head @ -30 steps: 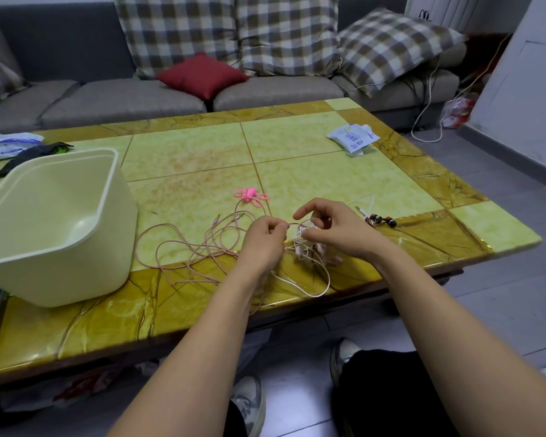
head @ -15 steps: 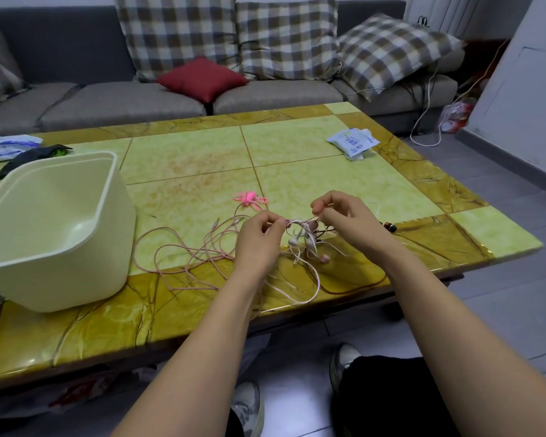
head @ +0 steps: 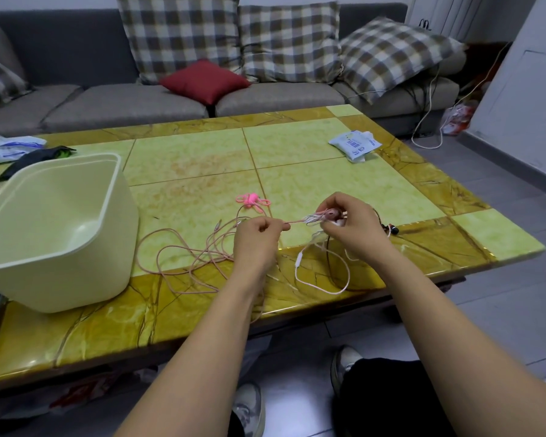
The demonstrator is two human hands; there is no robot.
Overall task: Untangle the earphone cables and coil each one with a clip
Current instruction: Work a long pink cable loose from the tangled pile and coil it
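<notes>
Left hand [head: 259, 236] and right hand [head: 349, 225] pinching pink cable [head: 297, 220], stretched left-right between them

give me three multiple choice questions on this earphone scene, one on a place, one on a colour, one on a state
1. Where is the cream tub on the table?
A. the person's left
B. far right corner
C. on the sofa

2. What colour is the small clip lying on the table?
A. blue
B. pink
C. black

3. What is the left hand doing?
A. resting flat
B. pinching a pink cable
C. holding the tub

Answers: 1 A, the tub sits at the left edge. 2 B, it is bright pink. 3 B, the fingers are closed on a taut strand running to the right hand.
</notes>
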